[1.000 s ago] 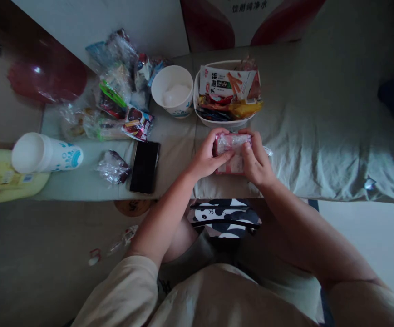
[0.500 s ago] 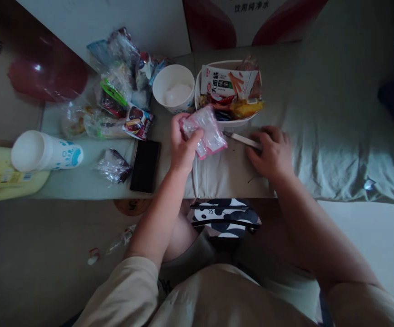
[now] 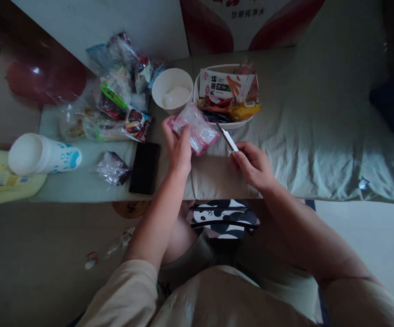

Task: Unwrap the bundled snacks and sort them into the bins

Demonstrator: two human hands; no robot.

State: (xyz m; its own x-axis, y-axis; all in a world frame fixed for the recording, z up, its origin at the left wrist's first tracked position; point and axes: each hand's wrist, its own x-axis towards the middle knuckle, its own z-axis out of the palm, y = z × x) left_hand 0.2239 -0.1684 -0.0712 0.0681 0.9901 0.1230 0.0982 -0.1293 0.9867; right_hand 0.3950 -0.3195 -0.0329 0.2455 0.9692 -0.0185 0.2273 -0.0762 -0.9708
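Note:
My left hand (image 3: 178, 145) is closed on a pink-edged, clear plastic packet (image 3: 199, 131), thumb on top, just in front of the snack basket. In my right hand (image 3: 253, 164) is a slim knife (image 3: 229, 140) with a white handle, its dark blade pointing up and left beside the packet's right edge. Blade and packet look close, but I cannot tell whether they touch. Behind them stands a white basket (image 3: 239, 123) filled with snack packets, a white-and-red one (image 3: 227, 85) on top. A white paper tub (image 3: 172, 75) with something white inside is left of the basket.
To the left are a black phone (image 3: 144, 168), a crumpled wrapper (image 3: 111, 168), a heap of plastic-wrapped snacks (image 3: 118, 86), stacked paper cups (image 3: 43, 153) and a yellow jug (image 3: 9, 181). Cartons (image 3: 251, 27) stand behind. A panda-print item (image 3: 222, 218) is below the edge.
My right hand has picked the knife up off the cloth and moved left, with the blade now angled upward. My left hand has shifted slightly left with the packet.

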